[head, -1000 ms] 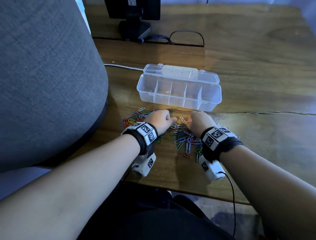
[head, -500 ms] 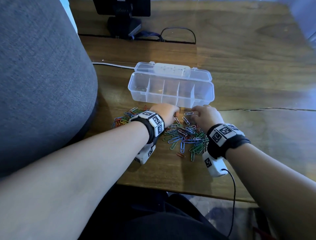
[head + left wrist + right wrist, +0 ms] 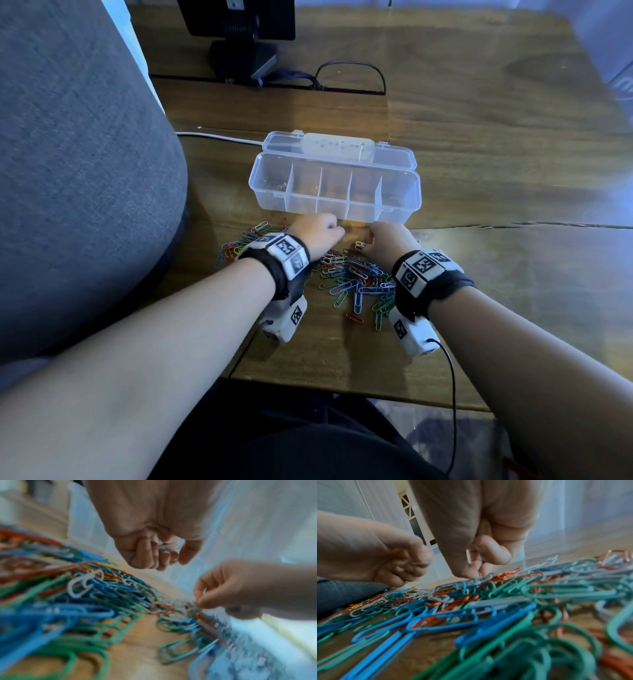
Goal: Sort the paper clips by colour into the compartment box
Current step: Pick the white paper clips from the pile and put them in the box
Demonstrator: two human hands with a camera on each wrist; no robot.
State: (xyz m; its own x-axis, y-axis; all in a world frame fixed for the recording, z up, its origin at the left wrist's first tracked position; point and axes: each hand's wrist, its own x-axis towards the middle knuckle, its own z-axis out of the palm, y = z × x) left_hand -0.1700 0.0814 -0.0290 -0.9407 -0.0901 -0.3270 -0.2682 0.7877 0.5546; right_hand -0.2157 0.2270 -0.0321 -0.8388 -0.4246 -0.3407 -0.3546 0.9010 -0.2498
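Both hands are pinching pale clips: left hand (image 3: 154, 553) curled round a few, right hand (image 3: 481, 561) plucking one off the pile (image 3: 356, 277) beneath. Box (image 3: 335, 205) waiting just beyond. Clips likely light, springy, prone to tangling; gripping a single loop seems best.

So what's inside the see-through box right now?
The compartment box sits open, split by dividers. Its compartments look mostly bare; the leftmost shows faint specks I can't identify. No coloured paper clips show inside; they lie on the table in front.
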